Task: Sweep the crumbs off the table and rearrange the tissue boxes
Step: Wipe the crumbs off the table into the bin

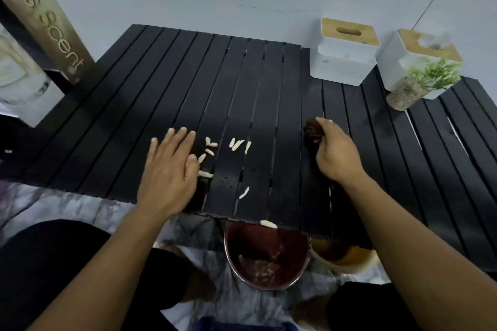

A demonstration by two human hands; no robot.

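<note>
Where table [113,126] ends, crumb [268,223] overhangs

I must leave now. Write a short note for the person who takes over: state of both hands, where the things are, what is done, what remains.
Left hand: open, flat on the black slatted table, beside the crumbs.
Right hand: closed on a dark cloth.
Bin below the near edge already holds some crumbs; one crumb lies at the edge.
Left: sweep the remaining crumbs in, then rearrange the two tissue boxes at the far right, by the small plant.
</note>
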